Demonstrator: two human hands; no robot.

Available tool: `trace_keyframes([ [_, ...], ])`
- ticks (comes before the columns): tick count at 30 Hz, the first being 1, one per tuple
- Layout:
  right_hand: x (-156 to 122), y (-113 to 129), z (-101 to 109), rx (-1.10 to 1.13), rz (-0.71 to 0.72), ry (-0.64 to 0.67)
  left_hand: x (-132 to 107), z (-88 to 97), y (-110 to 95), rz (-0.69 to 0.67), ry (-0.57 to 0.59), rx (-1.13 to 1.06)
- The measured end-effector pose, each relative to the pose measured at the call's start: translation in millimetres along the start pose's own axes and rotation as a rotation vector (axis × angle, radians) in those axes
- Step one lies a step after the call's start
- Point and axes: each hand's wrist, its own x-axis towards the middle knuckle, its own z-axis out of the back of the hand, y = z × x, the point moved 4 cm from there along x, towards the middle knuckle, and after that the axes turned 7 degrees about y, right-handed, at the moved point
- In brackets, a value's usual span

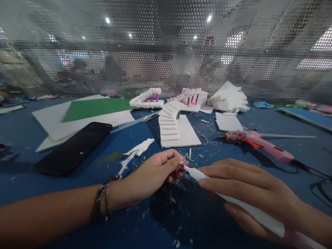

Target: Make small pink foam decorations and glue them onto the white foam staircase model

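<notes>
My right hand (249, 193) is wrapped round a long white stick (249, 209) that looks like a glue stick, its tip pointing left. My left hand (155, 173), with a bracelet at the wrist, pinches that tip between thumb and fingers; a small reddish bit shows there, too small to name. Both hands hover just above the blue table (38, 186) near its front edge, over scattered white scraps.
A white foam staircase model (176, 128) stands past my hands, with two smaller foam models (147, 98) behind. A pink glue gun (259, 143) lies at right, a black phone (74, 148) at left, then white and green sheets (88, 110), a stack of foam pieces (229, 97), a mesh screen (166, 52).
</notes>
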Motion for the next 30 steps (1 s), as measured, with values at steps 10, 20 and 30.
trace_keyframes([
  [10,0.8,1.5,2.9,0.009,0.003,-0.012,-0.4,0.9,0.4,-0.001,-0.018,0.006],
  [20,-0.6,-0.2,2.6,0.048,0.005,0.001,-0.5,1.0,0.8,0.001,-0.018,0.018],
  [30,-0.4,0.0,2.4,0.045,0.003,-0.012,-1.0,0.1,-0.7,0.009,-0.023,0.007],
])
